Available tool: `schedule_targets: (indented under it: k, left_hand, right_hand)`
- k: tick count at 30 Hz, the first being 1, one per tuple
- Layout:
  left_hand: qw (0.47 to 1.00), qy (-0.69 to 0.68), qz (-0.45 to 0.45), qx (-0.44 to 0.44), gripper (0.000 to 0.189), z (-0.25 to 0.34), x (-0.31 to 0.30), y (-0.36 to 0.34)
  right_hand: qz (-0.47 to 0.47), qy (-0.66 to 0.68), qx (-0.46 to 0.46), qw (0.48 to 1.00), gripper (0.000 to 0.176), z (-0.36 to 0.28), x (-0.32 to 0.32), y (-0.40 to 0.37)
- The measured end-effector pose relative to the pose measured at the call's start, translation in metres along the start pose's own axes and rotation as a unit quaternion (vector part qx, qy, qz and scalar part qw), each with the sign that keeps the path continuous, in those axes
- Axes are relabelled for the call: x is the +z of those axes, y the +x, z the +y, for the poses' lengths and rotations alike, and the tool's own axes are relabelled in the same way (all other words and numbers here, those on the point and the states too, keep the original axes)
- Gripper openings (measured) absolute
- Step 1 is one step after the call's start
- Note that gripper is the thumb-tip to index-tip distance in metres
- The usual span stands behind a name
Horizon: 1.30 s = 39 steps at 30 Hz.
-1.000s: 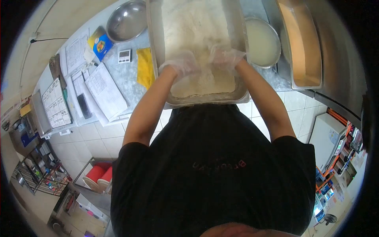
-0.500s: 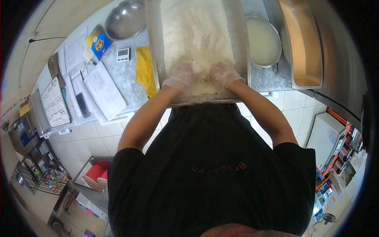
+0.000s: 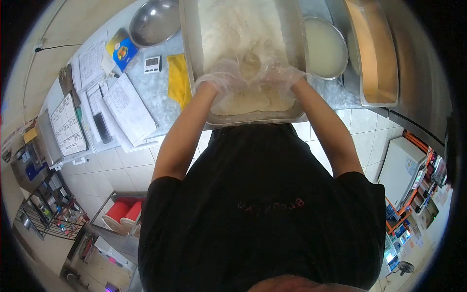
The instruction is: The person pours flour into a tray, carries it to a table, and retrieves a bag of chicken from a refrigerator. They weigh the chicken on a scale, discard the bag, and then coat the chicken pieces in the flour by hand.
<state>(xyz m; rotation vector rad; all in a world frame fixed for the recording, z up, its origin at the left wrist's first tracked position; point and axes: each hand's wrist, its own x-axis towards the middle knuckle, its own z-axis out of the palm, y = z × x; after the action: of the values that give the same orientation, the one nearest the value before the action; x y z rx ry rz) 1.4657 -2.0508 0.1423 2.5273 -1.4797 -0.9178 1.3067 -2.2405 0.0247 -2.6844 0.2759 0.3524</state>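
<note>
A deep metal tray holds a thick bed of white flour-like powder, furrowed along its middle. My left hand, in a clear plastic glove, is in the powder at the tray's near half. Opposite it, similarly gloved, my right hand reaches in. Between the two hands is a hollow with a pale, rounded patch, too blurred to name. The fingers of both hands are smeared by motion and partly covered by powder, so their pose does not show.
Right of the tray stands a round bowl of cloudy liquid, then a long steel container. To the left are a yellow cloth, a timer, a metal bowl, papers and a phone.
Both hands have moved slightly away from my body and toward each other. The powder between them is now heaped around a hollow, and more powder-free glove shows at the wrists.
</note>
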Motion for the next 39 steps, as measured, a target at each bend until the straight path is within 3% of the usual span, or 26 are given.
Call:
schedule_targets:
  k: [5,7,11,14,17,19,20,22,23,25,29,33,37,38,39]
  left_hand:
    - [0.99,0.004,-0.139,-0.003,0.037,0.017,0.024,-0.028]
    - [0.993,-0.1,0.026,-0.062,0.031,0.023,0.033,-0.045]
    - [0.992,-0.116,0.04,-0.032,0.025,0.012,0.045,-0.04]
    - [0.993,-0.084,-0.007,-0.086,0.024,0.012,0.033,-0.035]
    - [1.0,0.014,0.013,-0.013,0.026,0.005,0.035,-0.035]
    - [0.995,0.051,-0.071,-0.038,0.032,0.023,-0.005,-0.039]
    - [0.995,0.05,-0.072,-0.037,0.032,0.031,-0.024,-0.047]
    - [0.991,-0.005,-0.128,-0.026,0.038,0.044,-0.054,-0.063]
    - [0.992,-0.004,-0.127,-0.025,0.038,0.038,-0.038,-0.061]
    - [0.982,-0.03,-0.061,-0.175,0.049,0.022,0.008,-0.057]
    - [0.98,-0.131,-0.034,-0.144,0.056,0.024,0.004,-0.064]
    - [0.963,-0.254,0.017,-0.09,0.066,0.034,-0.018,-0.068]
    - [0.928,-0.369,0.052,-0.032,0.076,0.043,-0.047,-0.071]
    - [0.927,-0.369,0.051,-0.033,0.076,0.043,-0.058,-0.067]
    - [0.956,-0.28,-0.025,-0.078,0.084,0.04,-0.074,-0.058]
  right_hand:
    - [-0.036,-0.008,0.006,0.999,0.043,-0.054,-0.004,-0.049]
    - [-0.053,-0.01,0.005,0.999,0.041,-0.067,-0.006,-0.059]
    - [-0.083,-0.013,0.0,0.996,0.04,-0.089,-0.013,-0.043]
    - [-0.121,-0.003,0.029,0.992,0.029,-0.085,-0.051,-0.032]
    - [-0.071,-0.028,0.025,0.997,0.025,-0.066,-0.043,-0.017]
    - [0.179,-0.14,-0.107,0.968,0.022,-0.037,-0.005,0.004]
    - [0.178,-0.14,-0.107,0.968,0.022,-0.038,-0.011,0.002]
    - [0.054,-0.095,-0.059,0.992,0.027,-0.051,-0.055,-0.004]
    - [-0.007,-0.072,-0.035,0.997,0.032,-0.06,-0.081,-0.008]
    - [-0.133,-0.022,0.011,0.991,0.045,-0.077,-0.108,-0.02]
    - [-0.051,0.041,0.058,0.996,0.039,-0.09,-0.081,-0.055]
    - [0.05,0.152,-0.055,0.986,0.043,-0.081,-0.076,-0.045]
    - [0.148,0.266,-0.157,0.939,0.047,-0.072,-0.071,-0.034]
    - [0.147,0.267,-0.155,0.94,0.047,-0.075,-0.089,-0.029]
    - [0.041,0.219,-0.033,0.974,0.047,-0.081,-0.125,-0.018]
